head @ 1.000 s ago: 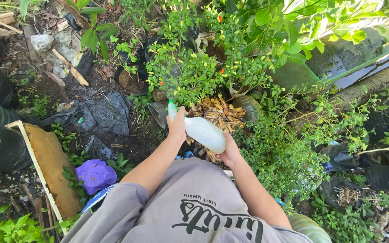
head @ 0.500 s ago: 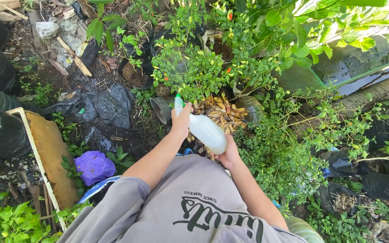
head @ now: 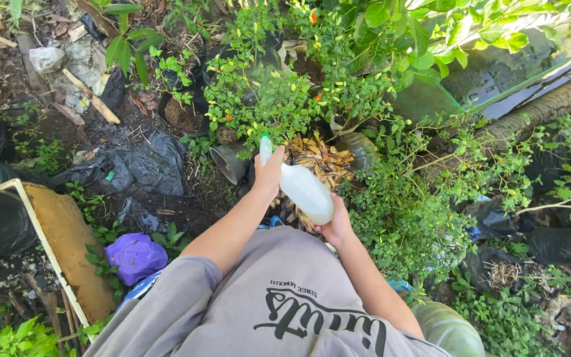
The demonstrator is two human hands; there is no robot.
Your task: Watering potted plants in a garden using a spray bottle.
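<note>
Spraying the chilli bush

Left hand point(head: 269, 173) grips the white spray bottle's point(head: 304, 190) neck, right hand point(head: 336, 226) cups its base just below the chilli bush point(head: 285, 99); next, likely a trigger squeeze.

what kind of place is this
Most likely a backyard garden or small plant nursery: pepper plants with small orange and yellow fruit, black plastic grow bags on bare soil, and a white spray bottle in both hands.
</note>
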